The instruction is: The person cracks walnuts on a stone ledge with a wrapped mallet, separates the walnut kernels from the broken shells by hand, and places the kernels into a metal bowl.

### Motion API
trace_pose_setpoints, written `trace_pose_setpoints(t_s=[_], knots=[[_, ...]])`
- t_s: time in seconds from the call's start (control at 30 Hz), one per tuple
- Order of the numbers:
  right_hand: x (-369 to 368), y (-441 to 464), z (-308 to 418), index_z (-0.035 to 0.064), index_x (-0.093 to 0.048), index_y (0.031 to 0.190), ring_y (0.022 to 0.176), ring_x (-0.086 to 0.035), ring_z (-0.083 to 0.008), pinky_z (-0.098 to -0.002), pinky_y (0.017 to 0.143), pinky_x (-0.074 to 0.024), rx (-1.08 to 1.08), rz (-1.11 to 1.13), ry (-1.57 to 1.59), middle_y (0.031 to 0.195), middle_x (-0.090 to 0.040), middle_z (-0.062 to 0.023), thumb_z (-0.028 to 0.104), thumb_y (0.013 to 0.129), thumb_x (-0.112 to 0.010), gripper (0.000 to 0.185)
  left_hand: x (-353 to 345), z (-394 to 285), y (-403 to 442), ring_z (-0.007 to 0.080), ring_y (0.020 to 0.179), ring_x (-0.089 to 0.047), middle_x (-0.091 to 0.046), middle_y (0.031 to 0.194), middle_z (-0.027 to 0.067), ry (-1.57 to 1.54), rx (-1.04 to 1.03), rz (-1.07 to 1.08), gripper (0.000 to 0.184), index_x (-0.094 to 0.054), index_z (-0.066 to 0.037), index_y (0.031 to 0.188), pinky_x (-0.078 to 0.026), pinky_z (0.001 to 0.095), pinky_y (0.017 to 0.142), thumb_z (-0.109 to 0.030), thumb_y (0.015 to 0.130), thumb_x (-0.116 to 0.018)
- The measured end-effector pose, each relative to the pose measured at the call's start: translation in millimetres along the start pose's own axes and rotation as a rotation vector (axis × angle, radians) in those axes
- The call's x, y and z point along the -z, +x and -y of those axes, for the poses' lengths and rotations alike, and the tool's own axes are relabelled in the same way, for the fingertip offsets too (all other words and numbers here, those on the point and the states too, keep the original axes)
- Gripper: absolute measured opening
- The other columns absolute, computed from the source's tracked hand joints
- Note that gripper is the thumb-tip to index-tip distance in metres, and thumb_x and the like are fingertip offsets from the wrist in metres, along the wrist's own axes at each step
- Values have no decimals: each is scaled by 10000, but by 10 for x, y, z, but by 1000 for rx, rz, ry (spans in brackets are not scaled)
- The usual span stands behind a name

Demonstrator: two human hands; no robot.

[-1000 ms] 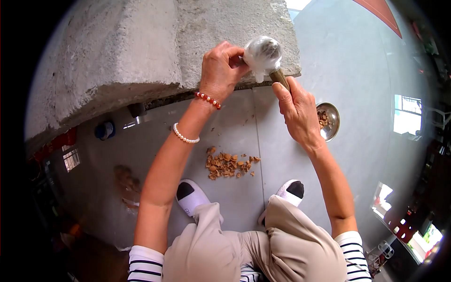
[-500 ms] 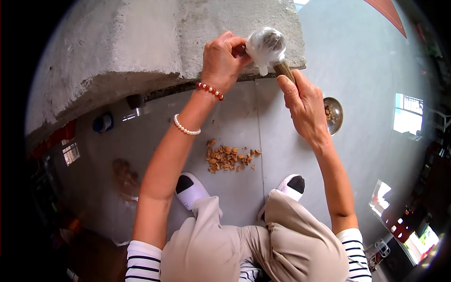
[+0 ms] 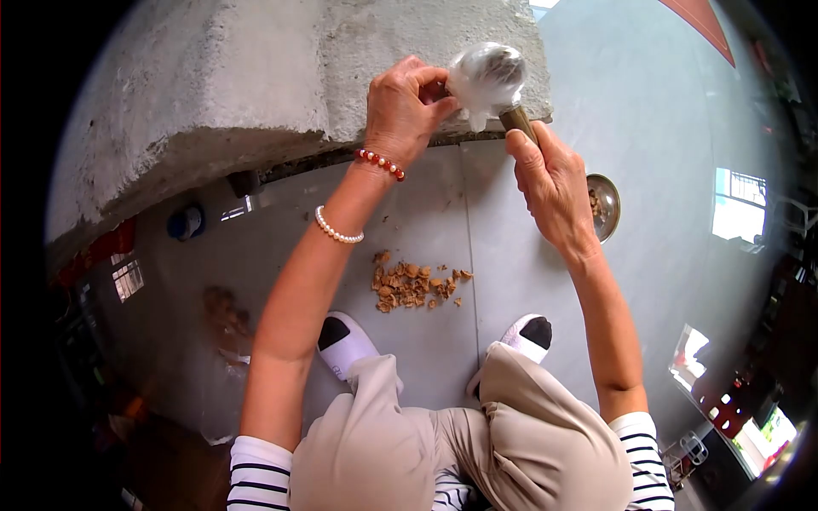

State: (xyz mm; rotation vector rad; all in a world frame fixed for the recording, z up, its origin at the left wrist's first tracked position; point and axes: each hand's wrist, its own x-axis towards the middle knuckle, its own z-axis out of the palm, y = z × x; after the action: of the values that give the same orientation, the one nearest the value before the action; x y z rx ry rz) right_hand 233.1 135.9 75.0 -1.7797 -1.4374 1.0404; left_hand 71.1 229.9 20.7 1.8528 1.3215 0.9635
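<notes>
My right hand (image 3: 552, 183) grips the wooden handle of a hammer (image 3: 489, 75), whose head is wrapped in clear plastic. The hammer head is over the edge of a rough concrete block (image 3: 264, 68). Right beside the wrapped head, my left hand (image 3: 405, 102) rests at the block with thumb and fingers pinched together. Whatever lies between those fingertips is hidden by the plastic. On the floor below, a scatter of broken brown nut shells (image 3: 409, 285) lies between my arms.
A metal bowl (image 3: 604, 209) with brown pieces in it stands on the grey floor, right of my right wrist. To the left lie a clear plastic bag (image 3: 226, 319) with brown contents and a blue object (image 3: 186, 223). My slippered feet (image 3: 348, 345) are near the shells.
The wrapped hammer head has shifted slightly up and to the right, and my right hand has tipped with it. My left hand stays in place.
</notes>
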Motion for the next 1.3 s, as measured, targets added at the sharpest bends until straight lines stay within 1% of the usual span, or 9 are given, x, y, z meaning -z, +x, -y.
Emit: trace_pose_setpoints(t_s=[0.13,0.3,0.43,0.57,0.77,0.83,1.0,1.1,1.3], knots=[[140,-207,178,6,-464,785,518,-396,-96,-288,473,-347,-49,-57,146,571,-406,-43,302,924,-492,329,-10,48,-11,47,539,-503,-564,742,-19,14,-9,25,286,-691,-74,925,-460,202,550,-97,652,-772],[183,-778,-292,16,-499,825,483,-421,-155,-300,479,-371,4,-68,-40,581,-435,-81,215,874,-577,219,79,51,27,43,585,-517,-537,860,8,47,-72,148,416,-650,-106,1073,-469,198,583,-100,671,-758],[1,-1215,-727,31,-541,895,554,-551,-266,-342,517,-441,21,-77,-357,692,-561,-103,240,804,-676,265,108,27,90,60,618,-532,-514,871,19,53,-80,261,409,-642,-126,1110,-478,206,611,-96,710,-719],[-143,-1484,-1350,49,-511,959,651,-548,-247,-351,555,-448,190,-53,-613,763,-527,-77,227,742,-717,348,39,63,120,90,670,-595,-573,882,41,79,-188,237,259,-634,-71,992,-489,218,624,-93,739,-688],[-169,-1555,-1539,56,-512,1001,717,-512,-253,-332,610,-436,229,-109,-685,813,-503,-91,225,721,-722,389,144,-120,-14,131,643,-612,-638,814,70,-64,9,170,199,-598,-35,908,-518,251,617,-52,725,-675],[-145,-1455,-1252,58,-515,1037,729,-503,-255,-322,620,-430,269,-202,-669,837,-498,-99,224,717,-725,417,243,-228,-222,63,602,-569,-627,808,29,-276,126,243,194,-597,-25,905,-488,210,563,-41,734,-686],[-162,-1311,-746,24,-594,1019,719,-575,-171,-276,664,-482,-23,-9,113,899,-562,-93,107,793,-659,249,296,-345,-1172,26,621,-530,-602,815,18,-694,590,542,237,-578,6,957,-451,169,535,2,750,-693],[-335,-1221,-587,-10,-604,981,771,-607,-129,-259,682,-499,-451,253,743,864,-633,-71,137,832,-648,214,220,-237,-1702,53,676,-574,-618,849,40,-804,779,615,287,-567,13,1012,-479,182,569,27,753,-690],[-608,-1294,-730,-23,-621,956,764,-615,-113,-247,688,-509,-558,417,855,836,-657,-72,128,834,-655,197,275,-162,-2110,92,736,-611,-624,913,60,-902,923,507,293,-567,30,1037,-524,217,635,23,766,-679]])
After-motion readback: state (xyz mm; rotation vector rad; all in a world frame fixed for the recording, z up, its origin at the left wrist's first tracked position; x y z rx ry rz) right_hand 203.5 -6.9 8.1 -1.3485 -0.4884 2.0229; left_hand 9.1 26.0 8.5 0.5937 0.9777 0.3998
